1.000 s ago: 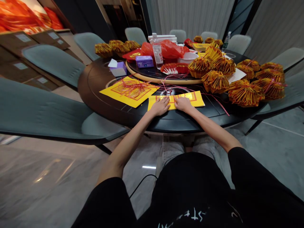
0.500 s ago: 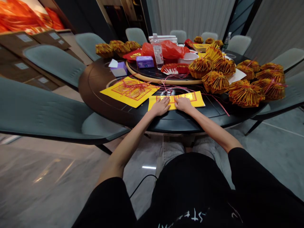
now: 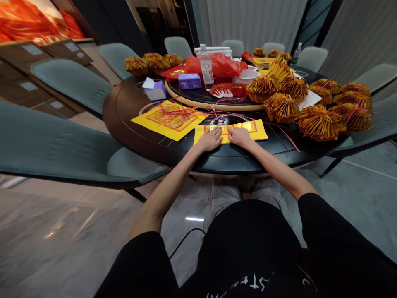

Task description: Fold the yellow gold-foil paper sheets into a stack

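Observation:
A folded yellow joss paper (image 3: 259, 129) with red lines and gold patches lies at the near edge of the round table. My left hand (image 3: 211, 139) rests flat on its left half, fingers stretched out. Close beside it, my right hand (image 3: 240, 136) presses on the middle of the paper with its fingers curled into a fist. The paper's lower middle is partly covered by both hands. To the left lies a stack of flat yellow joss paper (image 3: 149, 117), with a tangle of thin red strings (image 3: 175, 114) on top.
Pleated gold paper bundles (image 3: 322, 122) crowd the table's right side. On the turntable (image 3: 214, 106) stand a water bottle (image 3: 206, 70), a purple tissue pack (image 3: 189, 81), a white bowl (image 3: 246, 76) and a red plastic bag (image 3: 223, 66). Grey chairs (image 3: 71, 85) surround the table (image 3: 119, 111).

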`<state>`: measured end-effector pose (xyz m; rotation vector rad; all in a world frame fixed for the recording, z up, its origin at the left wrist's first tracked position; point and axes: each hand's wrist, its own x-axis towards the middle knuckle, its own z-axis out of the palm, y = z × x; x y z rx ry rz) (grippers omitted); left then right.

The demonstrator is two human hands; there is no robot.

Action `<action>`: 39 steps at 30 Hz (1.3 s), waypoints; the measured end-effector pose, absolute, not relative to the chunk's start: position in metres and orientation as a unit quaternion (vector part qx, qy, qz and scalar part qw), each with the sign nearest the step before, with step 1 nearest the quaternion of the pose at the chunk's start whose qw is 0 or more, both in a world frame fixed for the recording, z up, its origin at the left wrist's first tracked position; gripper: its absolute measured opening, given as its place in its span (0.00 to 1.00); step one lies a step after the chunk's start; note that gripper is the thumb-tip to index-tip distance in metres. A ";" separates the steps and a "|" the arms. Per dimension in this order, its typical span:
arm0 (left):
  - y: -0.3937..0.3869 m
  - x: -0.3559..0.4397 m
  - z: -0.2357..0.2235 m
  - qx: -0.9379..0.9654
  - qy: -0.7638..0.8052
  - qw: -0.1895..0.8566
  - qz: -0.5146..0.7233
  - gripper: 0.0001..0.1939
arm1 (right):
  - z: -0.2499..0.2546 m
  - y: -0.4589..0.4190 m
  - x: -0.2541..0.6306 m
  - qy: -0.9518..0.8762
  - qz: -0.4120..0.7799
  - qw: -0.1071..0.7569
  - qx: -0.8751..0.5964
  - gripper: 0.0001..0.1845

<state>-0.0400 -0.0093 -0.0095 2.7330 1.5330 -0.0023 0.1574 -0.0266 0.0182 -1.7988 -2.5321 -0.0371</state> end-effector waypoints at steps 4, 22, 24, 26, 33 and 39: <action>-0.011 -0.039 -0.008 0.870 0.493 0.003 -0.008 0.35 | 0.019 -0.027 0.158 -0.816 -0.008 0.014 -0.578 0.29; -0.007 -0.041 -0.014 0.877 0.479 -0.008 0.016 0.34 | 0.016 -0.025 0.158 -0.817 -0.009 0.017 -0.576 0.28; -0.006 -0.041 -0.015 0.879 0.477 -0.008 0.015 0.35 | 0.015 -0.024 0.157 -0.818 -0.007 0.018 -0.575 0.28; -0.006 -0.041 -0.015 0.877 0.480 -0.006 0.005 0.35 | 0.014 -0.024 0.157 -0.818 -0.006 0.018 -0.575 0.28; -0.002 -0.043 -0.019 0.882 0.471 -0.012 0.012 0.35 | 0.014 -0.023 0.157 -0.818 -0.001 0.019 -0.575 0.29; -0.002 -0.043 -0.019 0.879 0.477 -0.011 0.009 0.34 | 0.012 -0.022 0.157 -0.818 -0.001 0.022 -0.575 0.29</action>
